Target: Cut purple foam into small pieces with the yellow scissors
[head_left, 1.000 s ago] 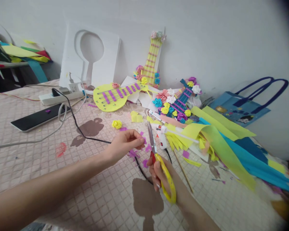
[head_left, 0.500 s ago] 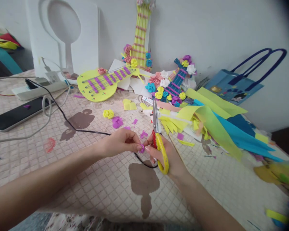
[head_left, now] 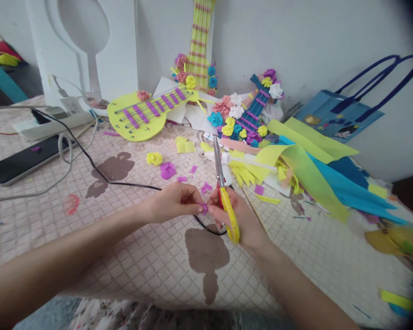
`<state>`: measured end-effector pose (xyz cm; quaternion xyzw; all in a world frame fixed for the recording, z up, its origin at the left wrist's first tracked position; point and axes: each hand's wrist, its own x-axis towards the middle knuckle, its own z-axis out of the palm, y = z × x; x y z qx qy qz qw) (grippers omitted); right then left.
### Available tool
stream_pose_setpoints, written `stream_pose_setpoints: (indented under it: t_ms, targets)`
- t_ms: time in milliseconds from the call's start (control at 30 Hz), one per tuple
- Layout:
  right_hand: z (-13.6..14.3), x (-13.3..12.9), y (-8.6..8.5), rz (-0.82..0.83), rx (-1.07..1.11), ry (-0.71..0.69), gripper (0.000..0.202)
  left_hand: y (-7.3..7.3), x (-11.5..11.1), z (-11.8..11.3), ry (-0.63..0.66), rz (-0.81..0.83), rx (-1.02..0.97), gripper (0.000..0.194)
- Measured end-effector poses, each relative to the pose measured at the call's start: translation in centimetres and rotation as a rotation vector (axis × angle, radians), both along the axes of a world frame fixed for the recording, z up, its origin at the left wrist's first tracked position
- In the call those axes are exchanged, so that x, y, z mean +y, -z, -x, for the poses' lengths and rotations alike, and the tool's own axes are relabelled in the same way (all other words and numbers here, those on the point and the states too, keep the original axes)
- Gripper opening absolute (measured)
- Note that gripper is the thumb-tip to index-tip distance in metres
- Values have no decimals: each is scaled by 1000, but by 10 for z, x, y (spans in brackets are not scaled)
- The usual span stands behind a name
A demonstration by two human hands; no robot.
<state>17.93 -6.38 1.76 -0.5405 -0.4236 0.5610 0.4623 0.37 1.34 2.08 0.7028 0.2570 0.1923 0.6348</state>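
Observation:
Between my fingertips is a small piece of purple crepe paper (head_left: 204, 208). My left hand (head_left: 177, 201) pinches it from the left. My right hand (head_left: 239, 215) holds a pair of scissors (head_left: 231, 215) with yellow and red handles, its blades pointing away from me. The right thumb and fingertips also touch the purple paper. Purple scraps (head_left: 206, 187) lie just beyond the hands, along with a purple paper flower (head_left: 167, 170) and a yellow paper flower (head_left: 154, 158). A black cable (head_left: 134, 185) runs beneath my hands.
Paper-decorated guitar shapes, one yellow (head_left: 137, 119) and one blue (head_left: 253, 114), stand at the back. Yellow and blue paper sheets (head_left: 306, 183) spread rightward before a blue bag (head_left: 340, 114). A phone (head_left: 27, 158) and a power strip (head_left: 44, 123) lie left.
Both hands keep the purple paper pinched, nearly in the same spot. The scissors have tilted slightly to the left at the tip. The whole view has shifted a little.

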Motion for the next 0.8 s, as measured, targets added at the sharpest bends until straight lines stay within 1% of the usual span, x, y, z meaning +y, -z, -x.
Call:
stream_pose_setpoints:
  t_ms: [133,267,467,567,667,800]
  targets:
    - [-1,0,1,-11,14,12,32,1,1,0,14,29,7,18]
    - [-2,1,2,-4,-23,20,32,1,2,1,16,30,19,17]
    - [-1,2,3,-16,-30,-7,31,6,3,2,50,49,-8,14]
    - [0,2,3,-34,-56,-4,29,7,2,2,57,70,-26,16]
    - [0,2,2,-39,-89,23,30,5,-2,-1,28,137,-64,24]
    - [2,2,1,-51,-117,44,32,5,-8,-7,-64,199,-62,27]
